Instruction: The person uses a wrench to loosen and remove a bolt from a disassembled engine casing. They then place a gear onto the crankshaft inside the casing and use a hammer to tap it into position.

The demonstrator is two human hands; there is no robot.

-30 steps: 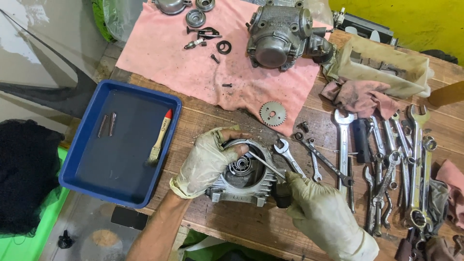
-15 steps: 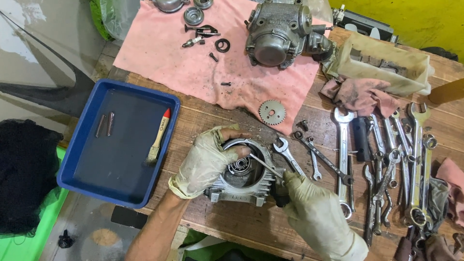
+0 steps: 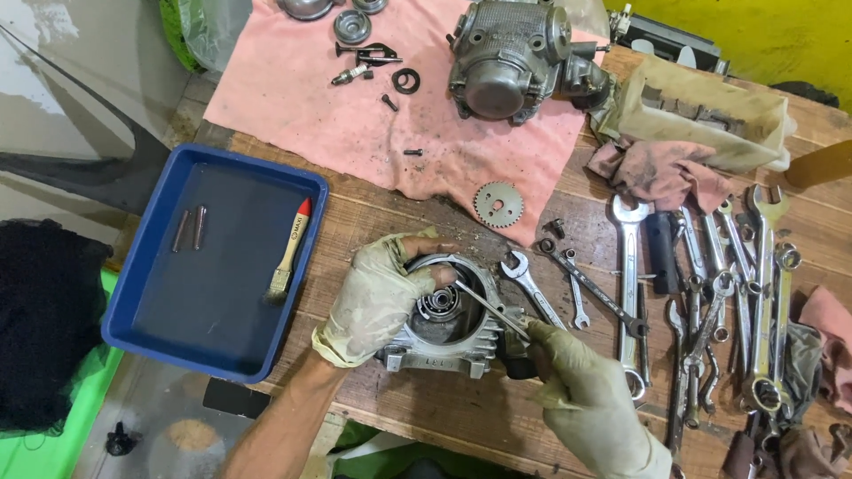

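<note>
Gripping the aluminium engine part [image 3: 444, 333] at its left rim, my left hand [image 3: 377, 297] is curled around the casting, fingers wrapped over the top edge and thumb tucked near the round opening; the glove on it is soiled and pale. The part sits on the wooden workbench [image 3: 444, 417] near the front edge, just right of the blue tray [image 3: 142, 337], with its finned side facing me and a bearing visible down in the bore.

My right hand [image 3: 590, 404], gloved too, is closed on the handle end of a thin metal tool [image 3: 491, 309], a slim rod that slants up and left so its tip lies inside the opening of the part. I cannot tell exactly what the tip touches.

Inside the tray lie a paintbrush [image 3: 291, 248] with a red-tipped wooden handle and 2 small metal pins [image 3: 189, 228]. Behind the part, a toothed sprocket [image 3: 498, 205] rests at the edge of the pink cloth [image 3: 311, 106], which also carries a larger engine assembly [image 3: 510, 58] and a few small parts. A combination wrench [image 3: 530, 284] lies just beside the part on its right, and a spread of wrenches [image 3: 728, 302] covers the bench further right.
</note>
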